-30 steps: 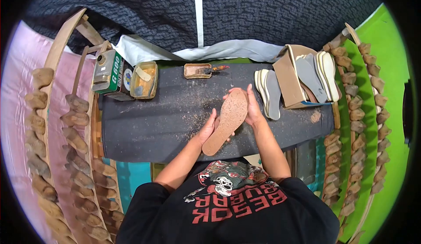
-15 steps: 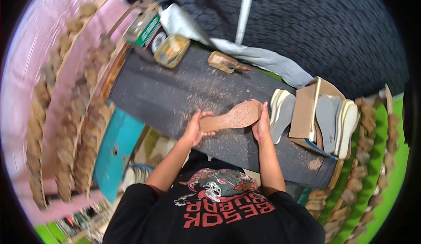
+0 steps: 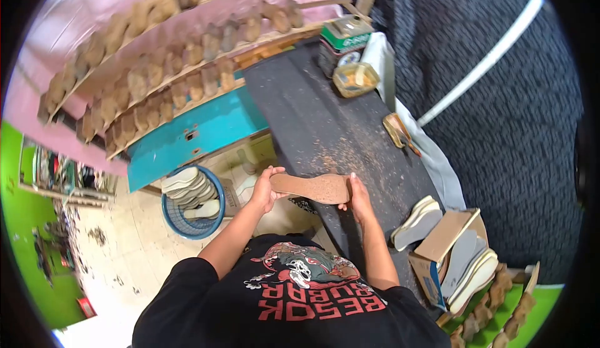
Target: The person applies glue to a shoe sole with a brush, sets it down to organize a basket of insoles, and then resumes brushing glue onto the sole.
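Note:
A tan, speckled shoe sole (image 3: 311, 187) is held level between my two hands, in front of my body. My left hand (image 3: 267, 188) grips its narrow heel end, thumb on top. The fingers of my right hand (image 3: 357, 199) close on the wide toe end. The sole hangs over the near edge of the dark-covered table (image 3: 294, 107), partly above the floor. Brown crumbs (image 3: 340, 157) are scattered on the cover just beyond it.
A cardboard box (image 3: 447, 235) of soles stands at the right, with grey and white soles (image 3: 417, 222) beside it. Along the table's far side are a brush (image 3: 400, 132), a plastic tub (image 3: 356, 79) and a green tin (image 3: 345, 35). A blue basket (image 3: 219, 213) of soles stands on the floor; shelves (image 3: 181, 76) hold shoe lasts.
My body and view have turned left. The sole, still in both hands, has swung from over the table to its near edge, and the floor basket has come into view.

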`<state>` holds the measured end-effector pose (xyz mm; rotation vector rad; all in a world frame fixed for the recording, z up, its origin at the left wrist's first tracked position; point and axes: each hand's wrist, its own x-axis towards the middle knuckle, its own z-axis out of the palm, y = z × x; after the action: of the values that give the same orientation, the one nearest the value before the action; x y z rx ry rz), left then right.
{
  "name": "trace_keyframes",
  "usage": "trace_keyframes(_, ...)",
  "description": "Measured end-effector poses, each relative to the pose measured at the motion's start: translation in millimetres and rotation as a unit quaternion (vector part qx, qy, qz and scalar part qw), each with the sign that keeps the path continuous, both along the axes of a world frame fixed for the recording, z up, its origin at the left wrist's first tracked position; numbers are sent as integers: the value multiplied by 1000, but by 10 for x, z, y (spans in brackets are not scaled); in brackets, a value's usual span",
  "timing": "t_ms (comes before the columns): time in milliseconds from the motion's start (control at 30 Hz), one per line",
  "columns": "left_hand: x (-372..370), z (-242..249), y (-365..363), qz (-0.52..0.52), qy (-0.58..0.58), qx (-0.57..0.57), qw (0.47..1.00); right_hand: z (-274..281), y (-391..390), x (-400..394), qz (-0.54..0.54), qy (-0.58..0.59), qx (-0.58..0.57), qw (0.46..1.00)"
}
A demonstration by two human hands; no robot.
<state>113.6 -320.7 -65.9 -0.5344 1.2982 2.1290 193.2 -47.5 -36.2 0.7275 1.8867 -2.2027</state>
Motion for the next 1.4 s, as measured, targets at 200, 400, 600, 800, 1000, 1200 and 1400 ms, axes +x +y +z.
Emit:
trace_keyframes(200,161,-30,-916,28,39,-2,999,-36,-842,-115,-7,-43,35,998)
trace_keyframes(400,377,-206,-2284,-53,8,-46,998,167,-2063,-168,97,-94,40,990)
trace_keyframes(600,562,-345,-3229,19,21,-84,996,178,-2945,-164,184,-85,18,979)
trace_keyframes(800,619,-446,-3689,78,-5,-66,995,250,-3396,-325,271,-97,26,957)
trace_keyframes(1000,900,-411,-3993,187,-9,-112,976,19,-3794,-653,323,-114,13,939)
trace_keyframes(1200,1125,-491,-4264,218,-46,-108,969,-294,-4037,-959,427,-77,-6,901)
trace_keyframes(1400,1121,-435,-4407,245,-12,-156,957,-709,-4187,-1151,446,-129,-82,882)
